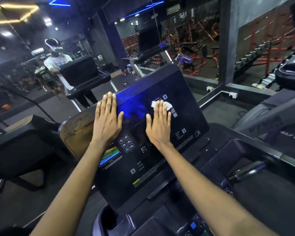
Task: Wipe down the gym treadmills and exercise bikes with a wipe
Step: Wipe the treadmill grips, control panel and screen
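Head view: treadmill console (143, 167) tilts up, long axis running away from the person. Left hand (107, 120) lies flat with fingers straight on the upper-left edge, probably bracing. Right hand (158, 126) is flat too, fingers pressing the wipe (168, 105) onto the upper-right screen. Wipe is under the right fingertips — so the next stroke is the right's, likely back toward the person.
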Tool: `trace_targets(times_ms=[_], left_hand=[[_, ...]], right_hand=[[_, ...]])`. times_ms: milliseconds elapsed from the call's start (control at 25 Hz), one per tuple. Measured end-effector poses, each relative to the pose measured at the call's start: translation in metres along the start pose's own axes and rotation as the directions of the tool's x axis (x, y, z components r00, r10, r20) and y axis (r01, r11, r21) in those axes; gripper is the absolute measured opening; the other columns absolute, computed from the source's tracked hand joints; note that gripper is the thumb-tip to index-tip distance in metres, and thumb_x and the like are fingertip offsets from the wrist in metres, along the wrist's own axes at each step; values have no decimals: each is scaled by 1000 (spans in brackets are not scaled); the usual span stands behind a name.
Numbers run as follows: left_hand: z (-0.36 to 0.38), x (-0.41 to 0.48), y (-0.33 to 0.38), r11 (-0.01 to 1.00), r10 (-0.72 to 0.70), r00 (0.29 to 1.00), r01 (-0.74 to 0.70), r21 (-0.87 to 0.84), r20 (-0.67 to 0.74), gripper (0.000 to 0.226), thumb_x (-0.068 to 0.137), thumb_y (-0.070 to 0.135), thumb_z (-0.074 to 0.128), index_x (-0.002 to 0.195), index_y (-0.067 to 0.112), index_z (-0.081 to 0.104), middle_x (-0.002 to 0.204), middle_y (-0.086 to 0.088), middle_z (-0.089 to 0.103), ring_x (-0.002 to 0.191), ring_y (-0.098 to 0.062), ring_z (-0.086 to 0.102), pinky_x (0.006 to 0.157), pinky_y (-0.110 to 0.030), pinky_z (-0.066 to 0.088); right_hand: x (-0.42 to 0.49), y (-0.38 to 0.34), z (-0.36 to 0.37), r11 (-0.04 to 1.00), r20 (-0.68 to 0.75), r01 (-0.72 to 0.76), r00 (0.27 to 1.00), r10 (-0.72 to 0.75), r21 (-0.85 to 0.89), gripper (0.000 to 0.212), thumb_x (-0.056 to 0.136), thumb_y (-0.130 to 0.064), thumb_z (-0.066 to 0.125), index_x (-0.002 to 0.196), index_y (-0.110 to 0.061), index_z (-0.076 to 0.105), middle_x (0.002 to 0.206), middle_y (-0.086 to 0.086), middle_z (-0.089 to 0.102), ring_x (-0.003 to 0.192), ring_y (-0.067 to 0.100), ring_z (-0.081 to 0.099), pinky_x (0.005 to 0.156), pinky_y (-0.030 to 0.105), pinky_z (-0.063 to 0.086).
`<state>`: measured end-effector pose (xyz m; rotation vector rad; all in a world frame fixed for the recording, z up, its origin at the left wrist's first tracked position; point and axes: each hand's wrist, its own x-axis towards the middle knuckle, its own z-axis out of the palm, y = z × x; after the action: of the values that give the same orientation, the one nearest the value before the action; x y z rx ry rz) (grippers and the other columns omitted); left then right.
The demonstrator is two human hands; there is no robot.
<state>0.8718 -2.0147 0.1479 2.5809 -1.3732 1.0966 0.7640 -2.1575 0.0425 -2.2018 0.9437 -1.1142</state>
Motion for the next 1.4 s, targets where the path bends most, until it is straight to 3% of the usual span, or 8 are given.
trace_targets(times_ms=[120, 320, 480, 640, 800, 1160, 1240, 1400], left_hand=[[2, 9, 12, 999, 28, 1000, -27, -22, 9, 70, 101, 43, 31, 155, 4, 13, 163, -13, 11, 152, -25, 8, 123, -40, 7], [3, 23, 27, 995, 81, 996, -79, -59, 22, 73, 100, 46, 37, 155, 2, 15, 163, -15, 13, 151, -28, 9, 123, -41, 8], [3, 28, 31, 994, 76, 997, -74, -82, 17, 76, 98, 44, 47, 154, 2, 18, 161, -17, 18, 150, -31, 13, 122, -43, 11], [6, 28, 33, 993, 73, 997, -73, -95, -3, 76, 97, 44, 49, 154, 2, 19, 160, -18, 21, 149, -32, 15, 122, -44, 13], [5, 28, 35, 993, 56, 998, -56, -102, -3, 77, 97, 44, 49, 154, 2, 19, 160, -19, 21, 149, -33, 15, 122, -45, 13], [4, 30, 32, 989, 59, 998, -60, -136, -10, 77, 95, 43, 54, 153, 4, 23, 158, -17, 26, 147, -33, 21, 120, -44, 18], [3, 32, 27, 977, 81, 996, -85, -193, -30, 72, 95, 39, 55, 152, 5, 28, 157, -15, 31, 145, -32, 26, 119, -43, 20], [-1, 38, 4, 961, 43, 998, -56, -272, -54, 62, 92, 35, 49, 147, 8, 39, 150, -12, 43, 141, -28, 35, 118, -41, 17]], right_hand=[[-36, 18, 4, 997, 10, -76, 997, 76, 6, 68, 102, -46, 24, 157, -11, 3, 165, 4, -3, 152, 17, -9, 123, 46, 5], [-52, 47, -3, 998, 94, 55, 994, -54, -4, 66, 104, -42, 25, 157, -14, -1, 165, 0, -7, 151, 13, -12, 123, 42, -3], [-60, 78, -9, 985, 74, -171, 982, 172, -23, 67, 102, -46, 18, 157, -13, -1, 165, 1, -8, 151, 14, -12, 124, 45, 3], [-104, 101, -8, 988, 153, -115, 980, 131, -107, 69, 103, -46, 21, 156, -12, -5, 164, 3, -12, 150, 15, -15, 122, 39, -4], [-111, 117, -6, 935, 161, -340, 922, 353, -102, 70, 103, -47, 22, 154, -10, -9, 161, 3, -16, 151, 19, -13, 124, 45, 1], [-87, 106, -6, 928, 128, -369, 924, 360, 51, 70, 103, -45, 22, 153, -7, -9, 159, 5, -20, 150, 21, -14, 123, 46, 1], [-63, 88, -9, 951, 119, -293, 952, 281, 99, 71, 102, -48, 18, 155, -4, -2, 161, 8, -13, 151, 22, -12, 123, 46, 1], [-14, 39, -14, 990, 134, 125, 982, -133, 63, 69, 103, -46, 20, 156, -5, 3, 164, 9, -5, 151, 19, -12, 123, 39, -3]])
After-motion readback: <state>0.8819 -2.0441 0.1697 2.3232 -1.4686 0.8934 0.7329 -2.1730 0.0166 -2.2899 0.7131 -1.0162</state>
